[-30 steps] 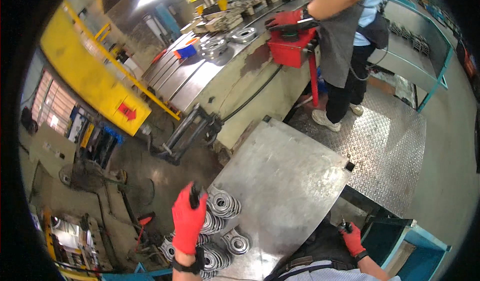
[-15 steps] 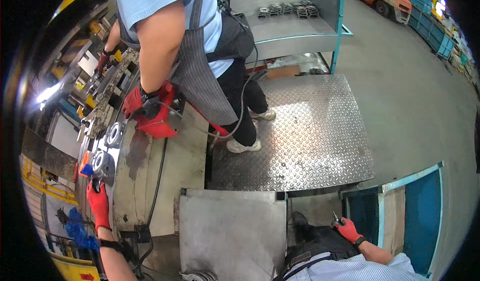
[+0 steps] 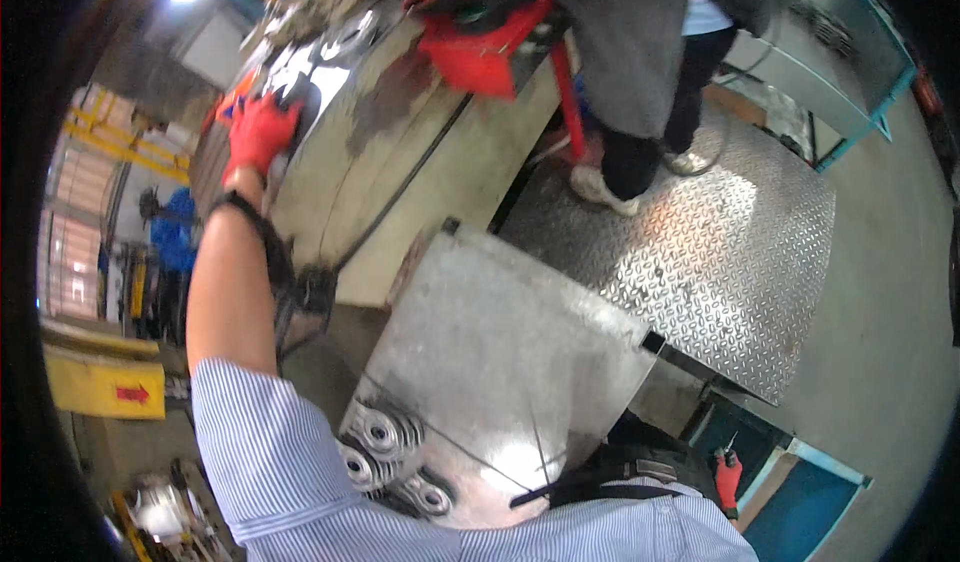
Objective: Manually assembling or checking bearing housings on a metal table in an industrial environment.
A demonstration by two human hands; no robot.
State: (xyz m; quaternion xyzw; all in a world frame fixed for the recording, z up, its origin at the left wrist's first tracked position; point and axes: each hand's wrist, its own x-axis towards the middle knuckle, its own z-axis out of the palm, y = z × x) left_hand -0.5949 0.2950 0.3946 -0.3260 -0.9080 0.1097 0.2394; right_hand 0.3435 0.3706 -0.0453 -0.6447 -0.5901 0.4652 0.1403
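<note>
My left hand (image 3: 262,134), in a red glove, is stretched out to the workbench edge at the far left. Its fingers grip a round grey metal part (image 3: 303,104), blurred and partly covered by the glove. Just beside it lies an orange and blue item (image 3: 232,100). Low on the right, my right hand (image 3: 729,477), also red-gloved, is closed round a small dark tool (image 3: 727,454) with a thin pointed tip. Its exact kind is too small to make out. Another ring-shaped metal part (image 3: 358,34) lies further along the bench.
Several ringed metal parts (image 3: 385,430) are stacked on the grey metal table (image 3: 500,332) before me. A co-worker in a grey apron (image 3: 625,42) stands ahead on a tread-plate platform (image 3: 720,242), beside a red box (image 3: 480,57). A blue-framed cart (image 3: 825,507) stands at lower right.
My view has turned left and come closer to the bench. My left hand has moved forward onto the round metal part. The right hand still holds its tool, low by my side.
</note>
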